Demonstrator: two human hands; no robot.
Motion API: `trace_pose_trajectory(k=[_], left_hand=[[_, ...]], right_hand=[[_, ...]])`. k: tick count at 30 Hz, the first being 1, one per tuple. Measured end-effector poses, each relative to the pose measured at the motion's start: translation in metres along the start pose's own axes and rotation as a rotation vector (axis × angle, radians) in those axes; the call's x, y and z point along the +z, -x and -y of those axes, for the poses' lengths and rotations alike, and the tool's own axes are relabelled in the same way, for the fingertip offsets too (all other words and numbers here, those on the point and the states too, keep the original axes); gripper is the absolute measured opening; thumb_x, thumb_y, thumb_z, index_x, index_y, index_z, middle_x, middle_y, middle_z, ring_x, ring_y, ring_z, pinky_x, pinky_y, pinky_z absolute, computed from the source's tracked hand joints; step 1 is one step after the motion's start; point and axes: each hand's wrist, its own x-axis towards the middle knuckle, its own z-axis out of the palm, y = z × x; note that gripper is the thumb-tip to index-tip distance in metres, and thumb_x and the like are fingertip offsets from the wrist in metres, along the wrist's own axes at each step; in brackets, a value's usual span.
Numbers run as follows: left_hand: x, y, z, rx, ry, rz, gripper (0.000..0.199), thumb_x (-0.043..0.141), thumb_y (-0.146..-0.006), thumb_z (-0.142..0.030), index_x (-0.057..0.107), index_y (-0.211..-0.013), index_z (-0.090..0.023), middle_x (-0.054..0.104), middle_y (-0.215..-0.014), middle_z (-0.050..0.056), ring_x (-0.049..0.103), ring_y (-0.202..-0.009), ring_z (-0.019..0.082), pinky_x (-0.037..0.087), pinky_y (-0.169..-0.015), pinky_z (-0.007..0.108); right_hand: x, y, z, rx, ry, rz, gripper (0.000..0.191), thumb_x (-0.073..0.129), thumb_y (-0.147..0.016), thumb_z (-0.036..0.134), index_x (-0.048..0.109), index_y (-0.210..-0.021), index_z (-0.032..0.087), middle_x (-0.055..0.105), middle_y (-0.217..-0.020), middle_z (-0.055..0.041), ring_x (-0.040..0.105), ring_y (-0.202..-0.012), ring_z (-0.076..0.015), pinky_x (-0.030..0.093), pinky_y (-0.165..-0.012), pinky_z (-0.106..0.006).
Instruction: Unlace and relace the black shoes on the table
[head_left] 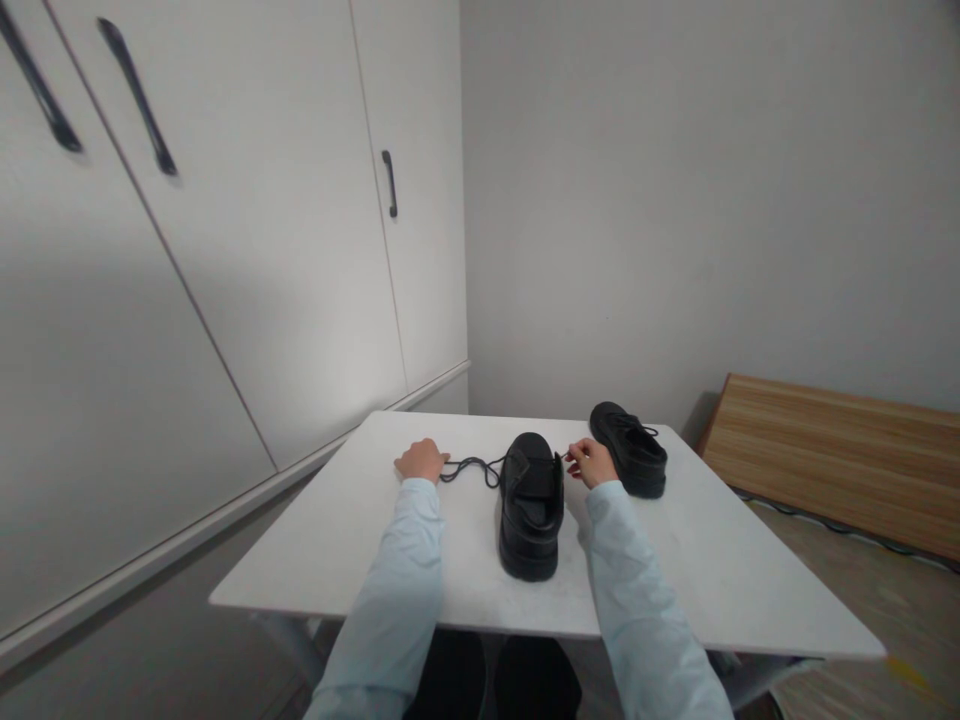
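A black shoe (529,545) stands on the white table (720,560), its toe pointing away from me and its opening toward me. From its left side a black lace (474,461) runs in loose curves over the tabletop to my left hand (422,460), which is closed near the lace's end. Just right of the shoe's upper, my right hand (591,462) pinches a short stretch of lace at the shoe's edge. A second black shoe (643,462), with its lace threaded, sits behind and to the right of my right hand.
White cabinets (300,250) with dark handles line the left side. A grey wall (675,200) rises behind the table. At the right, a wood-grain panel (832,460) leans near the floor. My knees show below the table's front edge.
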Motion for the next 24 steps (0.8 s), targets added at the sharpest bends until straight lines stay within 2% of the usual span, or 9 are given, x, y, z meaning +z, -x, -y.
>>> trace_pose_trajectory(k=[5, 13, 17, 21, 24], left_hand=[[0.003, 0.000, 0.001, -0.020, 0.000, -0.025, 0.041, 0.053, -0.079, -0.043, 0.062, -0.107, -0.015, 0.061, -0.115, 0.021, 0.057, -0.107, 0.034, 0.042, -0.085, 0.044], [0.004, 0.003, 0.001, -0.018, 0.012, -0.049, 0.031, 0.048, -0.079, -0.022, 0.063, -0.105, -0.013, 0.062, -0.112, 0.021, 0.059, -0.105, 0.033, 0.043, -0.081, 0.041], [0.003, 0.002, -0.001, 0.007, 0.033, -0.076, 0.030, 0.048, -0.079, -0.022, 0.063, -0.102, -0.011, 0.063, -0.110, 0.023, 0.060, -0.103, 0.034, 0.044, -0.080, 0.042], [0.003, 0.000, -0.008, 0.122, 0.114, -0.121, 0.028, 0.043, -0.086, -0.032, 0.063, -0.097, -0.017, 0.069, -0.100, 0.015, 0.063, -0.099, 0.027, 0.045, -0.079, 0.034], [0.004, -0.001, -0.019, 0.317, 0.427, -0.133, 0.024, 0.043, -0.087, -0.035, 0.061, -0.090, -0.020, 0.073, -0.083, 0.005, 0.067, -0.083, 0.017, 0.046, -0.075, 0.026]], right_hand=[[0.001, 0.000, 0.002, -0.047, -0.014, -0.026, 0.018, 0.054, -0.077, 0.023, 0.048, -0.060, 0.017, 0.062, -0.060, -0.0010, 0.054, -0.042, -0.0081, 0.045, -0.040, -0.018], [-0.001, -0.001, 0.004, -0.177, -0.023, -0.112, 0.029, 0.053, -0.076, 0.045, 0.048, -0.064, 0.019, 0.063, -0.062, -0.0031, 0.056, -0.046, -0.0114, 0.050, -0.047, -0.025], [-0.002, -0.002, 0.004, -0.234, -0.011, -0.163, 0.033, 0.049, -0.077, 0.050, 0.049, -0.066, 0.019, 0.063, -0.066, -0.0045, 0.057, -0.048, -0.0122, 0.050, -0.052, -0.027], [-0.004, 0.001, 0.007, -0.304, -0.026, -0.205, 0.036, 0.046, -0.078, 0.054, 0.049, -0.069, 0.019, 0.064, -0.067, -0.0051, 0.058, -0.050, -0.0134, 0.050, -0.055, -0.028], [-0.004, 0.006, 0.013, -0.358, -0.054, -0.204, 0.037, 0.047, -0.078, 0.055, 0.050, -0.071, 0.019, 0.063, -0.067, -0.0050, 0.058, -0.051, -0.0135, 0.050, -0.055, -0.027]])
